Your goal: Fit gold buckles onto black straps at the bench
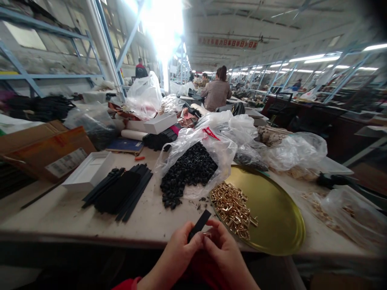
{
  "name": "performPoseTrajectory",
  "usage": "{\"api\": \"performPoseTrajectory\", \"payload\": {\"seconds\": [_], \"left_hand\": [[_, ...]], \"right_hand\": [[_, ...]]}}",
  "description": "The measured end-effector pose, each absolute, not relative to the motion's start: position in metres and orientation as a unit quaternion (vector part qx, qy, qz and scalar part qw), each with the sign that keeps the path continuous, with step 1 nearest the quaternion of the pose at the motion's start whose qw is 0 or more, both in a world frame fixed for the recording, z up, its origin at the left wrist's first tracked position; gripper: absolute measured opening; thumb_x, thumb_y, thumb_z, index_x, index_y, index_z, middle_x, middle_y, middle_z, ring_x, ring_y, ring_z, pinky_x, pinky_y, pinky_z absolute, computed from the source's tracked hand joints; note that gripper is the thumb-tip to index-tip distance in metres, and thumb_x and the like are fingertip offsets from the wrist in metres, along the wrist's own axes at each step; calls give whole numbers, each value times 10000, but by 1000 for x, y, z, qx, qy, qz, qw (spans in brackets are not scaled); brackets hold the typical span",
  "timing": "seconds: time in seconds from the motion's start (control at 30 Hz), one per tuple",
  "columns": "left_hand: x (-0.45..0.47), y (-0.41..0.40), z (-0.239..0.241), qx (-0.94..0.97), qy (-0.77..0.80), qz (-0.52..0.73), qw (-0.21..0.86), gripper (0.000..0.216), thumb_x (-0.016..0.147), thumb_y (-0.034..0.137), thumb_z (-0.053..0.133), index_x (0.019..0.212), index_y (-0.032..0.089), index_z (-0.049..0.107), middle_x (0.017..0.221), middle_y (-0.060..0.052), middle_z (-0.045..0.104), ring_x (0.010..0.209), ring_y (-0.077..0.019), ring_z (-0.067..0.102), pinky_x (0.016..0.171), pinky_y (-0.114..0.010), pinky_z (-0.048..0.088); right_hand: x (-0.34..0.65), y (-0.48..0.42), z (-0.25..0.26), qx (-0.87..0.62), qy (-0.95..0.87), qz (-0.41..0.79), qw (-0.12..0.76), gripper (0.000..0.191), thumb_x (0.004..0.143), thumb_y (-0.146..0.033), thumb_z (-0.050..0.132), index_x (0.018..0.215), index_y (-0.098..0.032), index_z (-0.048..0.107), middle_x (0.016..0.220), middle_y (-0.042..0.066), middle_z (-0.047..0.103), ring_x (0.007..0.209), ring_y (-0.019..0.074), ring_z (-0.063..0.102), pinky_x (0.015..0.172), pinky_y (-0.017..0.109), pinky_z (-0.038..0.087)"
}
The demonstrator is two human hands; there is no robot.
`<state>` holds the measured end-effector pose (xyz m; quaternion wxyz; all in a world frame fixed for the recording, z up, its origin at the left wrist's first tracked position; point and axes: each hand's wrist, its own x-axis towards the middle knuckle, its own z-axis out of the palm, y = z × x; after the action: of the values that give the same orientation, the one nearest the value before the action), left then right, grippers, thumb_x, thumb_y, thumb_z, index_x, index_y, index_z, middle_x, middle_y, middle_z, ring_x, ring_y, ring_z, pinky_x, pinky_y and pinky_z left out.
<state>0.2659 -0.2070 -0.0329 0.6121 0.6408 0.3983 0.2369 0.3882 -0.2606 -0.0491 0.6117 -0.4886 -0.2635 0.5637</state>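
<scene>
In front of the table's near edge, my left hand [180,246] pinches a short black strap [202,220] that points up and to the right. My right hand [223,246] meets it, fingers closed on a small gold metal piece, probably a buckle [207,234], at the strap's lower end. How the two join is hidden by my fingers. Just beyond my right hand lies a pile of gold metal buckles [231,207] on a round gold tray [276,213]. Small black loops [192,167] spill from an open clear plastic bag [225,151]. Left of them is a stack of black straps [121,191].
A white open box [90,171] and a cardboard box [51,151] stand at the left. Behind are a blue book [125,146], an orange object [139,158] and another white box [160,123]. Plastic bags [294,151] crowd the right. A person [217,94] sits farther back.
</scene>
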Motion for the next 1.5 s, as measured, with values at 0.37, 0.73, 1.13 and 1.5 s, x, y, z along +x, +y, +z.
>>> {"api": "performPoseTrajectory", "payload": {"seconds": [0.37,0.73,1.13,1.5], "left_hand": [[232,-228,-27,774,398,119,478,312,889,367,346,773,176,564,735,-20,601,658,-145,525,587,-205,347],[231,-228,-28,789,390,108,463,314,891,355,358,751,178,576,718,-14,585,659,-143,508,594,-209,334],[244,-225,-42,711,409,133,556,366,883,453,356,762,159,537,699,-2,535,638,-126,464,581,-208,346],[244,-228,-31,644,413,132,631,106,790,187,437,826,147,529,739,8,552,684,-121,485,658,-219,388]], "right_hand": [[382,-274,-45,-398,27,674,622,449,438,-219,872,843,-162,688,626,-30,675,457,38,576,448,112,481],[387,-275,-51,-416,-46,664,619,435,537,-331,828,911,-163,683,610,-35,634,428,22,524,410,110,440],[380,-271,-62,-396,23,674,623,452,520,-276,841,933,-186,682,552,-54,605,453,24,519,468,114,444],[371,-278,-88,-434,-101,650,615,362,558,-364,808,815,-169,644,624,-16,655,471,81,548,480,200,440]]}}
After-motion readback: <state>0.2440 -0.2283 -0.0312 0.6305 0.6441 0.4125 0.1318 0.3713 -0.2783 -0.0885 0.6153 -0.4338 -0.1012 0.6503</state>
